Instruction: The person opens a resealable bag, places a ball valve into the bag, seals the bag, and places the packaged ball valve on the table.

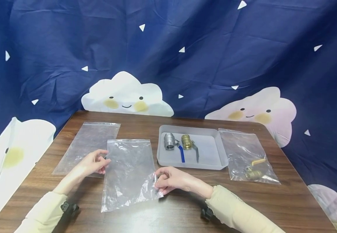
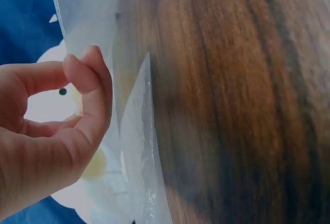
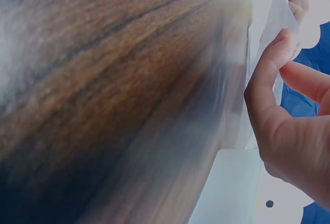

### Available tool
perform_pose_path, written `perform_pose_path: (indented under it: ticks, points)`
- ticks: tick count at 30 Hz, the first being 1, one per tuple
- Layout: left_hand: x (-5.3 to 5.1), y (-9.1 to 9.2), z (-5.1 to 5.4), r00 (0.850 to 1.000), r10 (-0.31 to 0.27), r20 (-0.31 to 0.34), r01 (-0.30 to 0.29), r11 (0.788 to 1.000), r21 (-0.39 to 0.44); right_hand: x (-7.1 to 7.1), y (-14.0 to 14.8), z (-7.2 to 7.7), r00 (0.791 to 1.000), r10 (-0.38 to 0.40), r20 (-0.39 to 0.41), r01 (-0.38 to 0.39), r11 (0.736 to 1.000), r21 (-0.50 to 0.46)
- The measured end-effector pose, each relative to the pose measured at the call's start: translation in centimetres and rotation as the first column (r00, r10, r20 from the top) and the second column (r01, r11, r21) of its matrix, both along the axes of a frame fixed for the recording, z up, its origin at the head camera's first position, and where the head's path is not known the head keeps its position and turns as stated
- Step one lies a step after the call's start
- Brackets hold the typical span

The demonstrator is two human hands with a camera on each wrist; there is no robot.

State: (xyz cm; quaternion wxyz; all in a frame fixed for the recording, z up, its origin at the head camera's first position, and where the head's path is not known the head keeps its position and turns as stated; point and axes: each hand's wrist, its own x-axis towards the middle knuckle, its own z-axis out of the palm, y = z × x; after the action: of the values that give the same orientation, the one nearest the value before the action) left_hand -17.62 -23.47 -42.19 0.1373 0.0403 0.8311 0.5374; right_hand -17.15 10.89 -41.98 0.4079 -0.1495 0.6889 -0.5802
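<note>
A clear zip-lock bag (image 1: pixel 129 171) is held up over the front of the table, its zip strip along the top edge. My left hand (image 1: pixel 94 163) pinches its left edge between thumb and fingers, and the left wrist view shows the fingertips meeting at the plastic. At the lower right edge, my right hand (image 1: pixel 172 179) pinches the bag between thumb and forefinger. Nothing shows inside this bag. Behind it and to the left, a second clear zip-lock bag (image 1: pixel 82 145) lies flat, partly covered by my left hand and the held bag.
A translucent tray (image 1: pixel 212 160) holds a silver ball valve (image 1: pixel 169 141) with a blue handle and a brass ball valve (image 1: pixel 186 141) with a grey handle. Right of it lies a zip-lock bag (image 1: pixel 238 142) containing a yellow-handled valve (image 1: pixel 253 174). A cloud-patterned curtain (image 1: pixel 156 48) hangs behind the table.
</note>
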Motion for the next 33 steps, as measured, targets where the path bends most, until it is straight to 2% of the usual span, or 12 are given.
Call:
perform_pose_path:
  ticks: [3, 7, 10, 15, 18, 25, 27, 30, 33]
  points:
    - [0.3, 0.1, -0.2, 0.999, 0.022, -0.046, -0.024, 0.999, -0.035, 0.1, 0.0, 0.1, 1.000, 0.005, -0.007, -0.005, 1.000, 0.001]
    - [0.4, 0.3, -0.1, 0.993, 0.056, -0.106, -0.068, 0.990, -0.120, 0.3, 0.0, 0.1, 1.000, 0.008, -0.015, -0.008, 1.000, 0.005]
    - [0.3, 0.5, -0.2, 0.989, 0.069, -0.127, -0.085, 0.988, -0.130, 0.5, 0.0, 0.0, 1.000, 0.009, -0.018, -0.009, 1.000, 0.009]
    - [0.0, 0.8, -0.4, 0.982, 0.101, -0.157, -0.111, 0.992, -0.057, 0.8, 0.0, 0.0, 0.999, 0.002, -0.039, 0.000, 0.999, 0.033]
    - [0.0, 1.0, -0.5, 0.977, 0.120, -0.176, -0.130, 0.991, -0.042, 1.0, 0.1, 0.1, 0.998, -0.009, -0.058, 0.011, 0.999, 0.042]
    - [-0.1, 1.1, -0.3, 0.983, 0.147, -0.113, -0.145, 0.989, 0.023, 1.5, 0.4, 0.1, 0.993, 0.007, -0.114, 0.000, 0.998, 0.067]
    - [-0.1, 1.1, -0.1, 0.983, 0.143, -0.115, -0.138, 0.989, 0.053, 1.7, 0.6, 0.2, 0.991, 0.016, -0.130, -0.006, 0.997, 0.077]
    - [-0.3, 1.2, 0.0, 0.978, 0.146, -0.149, -0.128, 0.984, 0.122, 2.0, 0.9, 0.5, 0.986, 0.021, -0.164, -0.006, 0.996, 0.092]
    - [-0.6, 1.4, 0.0, 0.964, 0.164, -0.211, -0.124, 0.974, 0.190, 2.3, 1.3, 0.8, 0.980, 0.030, -0.198, -0.009, 0.994, 0.105]
